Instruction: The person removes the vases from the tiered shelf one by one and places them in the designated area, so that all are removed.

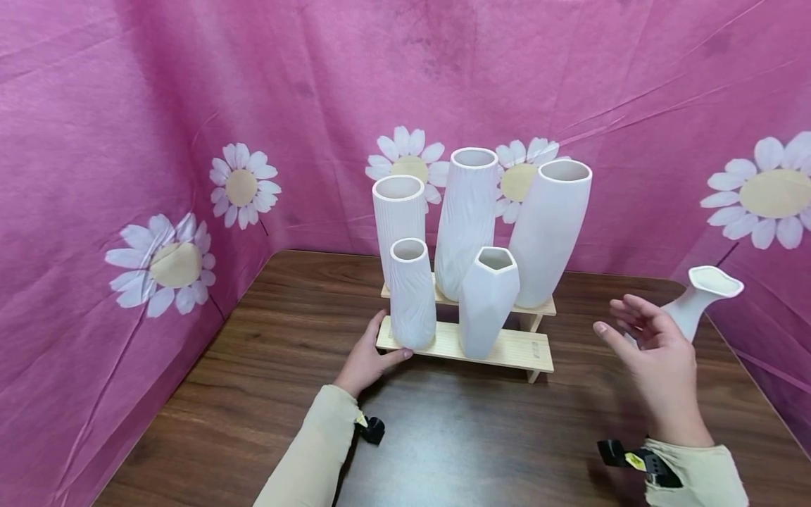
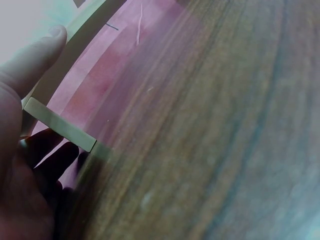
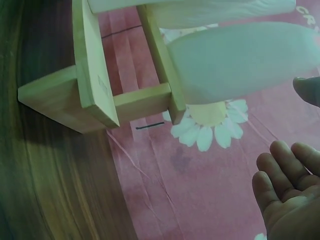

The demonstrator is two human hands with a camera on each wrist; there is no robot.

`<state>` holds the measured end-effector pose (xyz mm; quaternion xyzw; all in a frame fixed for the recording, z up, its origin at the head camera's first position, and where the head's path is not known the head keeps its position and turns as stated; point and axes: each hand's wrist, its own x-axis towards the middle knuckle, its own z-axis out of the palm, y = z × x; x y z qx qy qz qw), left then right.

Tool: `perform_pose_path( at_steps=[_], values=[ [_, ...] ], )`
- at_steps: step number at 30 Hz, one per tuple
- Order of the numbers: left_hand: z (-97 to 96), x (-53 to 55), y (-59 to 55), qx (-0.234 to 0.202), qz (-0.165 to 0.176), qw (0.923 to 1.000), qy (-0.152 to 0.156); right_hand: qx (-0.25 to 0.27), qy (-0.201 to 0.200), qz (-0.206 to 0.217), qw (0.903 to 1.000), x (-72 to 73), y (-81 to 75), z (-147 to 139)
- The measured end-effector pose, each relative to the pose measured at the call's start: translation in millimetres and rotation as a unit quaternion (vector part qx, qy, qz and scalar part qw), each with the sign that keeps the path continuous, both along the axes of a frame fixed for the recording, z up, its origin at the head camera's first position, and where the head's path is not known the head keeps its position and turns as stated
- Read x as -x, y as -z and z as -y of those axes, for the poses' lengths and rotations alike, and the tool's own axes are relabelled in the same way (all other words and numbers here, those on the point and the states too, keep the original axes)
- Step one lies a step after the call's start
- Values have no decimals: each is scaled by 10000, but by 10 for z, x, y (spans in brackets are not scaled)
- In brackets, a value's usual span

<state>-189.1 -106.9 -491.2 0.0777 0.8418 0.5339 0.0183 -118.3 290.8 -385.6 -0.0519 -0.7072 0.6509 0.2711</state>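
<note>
At the left end of a two-tier wooden stand [image 1: 507, 346], my left hand [image 1: 369, 360] grips the lower board, thumb along its front edge and fingers round the side. On the lower tier stand a slim textured vase [image 1: 413, 299] and a faceted vase [image 1: 486, 310]. Behind them, the upper tier carries a ribbed vase [image 1: 399, 218], a tall wavy vase [image 1: 467, 225] and a smooth leaning-sided vase [image 1: 550, 236]; all are white. My right hand [image 1: 665, 370] is raised right of the stand with fingers apart. Beyond it is a white flared-mouth vase [image 1: 695, 304], its lower part hidden by the hand.
The stand rests on a dark wood-grain table [image 1: 253, 366]. A pink cloth [image 1: 304, 91] with large white daisies hangs close behind the table and along its sides. Both wrists wear black straps with small cameras.
</note>
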Motion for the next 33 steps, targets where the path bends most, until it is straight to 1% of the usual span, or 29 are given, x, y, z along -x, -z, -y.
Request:
perform_pose_path(
  at_steps=[5,7,10,14,17,25,30,33],
  values=[
    [1,5,2,20,-6,10000,10,-84,-353,-143,9992,2,41,52],
    [-1,7,-2,27,-3,10000,6,-207,-452,-181,9986,6,57,67],
    [-7,10,-8,38,-9,10000,13,-557,-484,-155,9972,11,76,84],
    [-14,6,-9,34,-20,10000,29,-1245,-388,7,9915,15,104,105],
    [-11,-1,0,22,-17,10000,18,-1519,-445,69,9874,20,135,125],
    [1,0,13,39,-22,10000,-17,-1843,-754,145,9799,54,194,197],
    [4,-3,-13,35,24,10000,-2,-1780,-906,111,9798,70,225,266],
    [-1,-9,-21,51,68,10000,27,-1836,-922,157,9785,62,246,295]
  ],
)
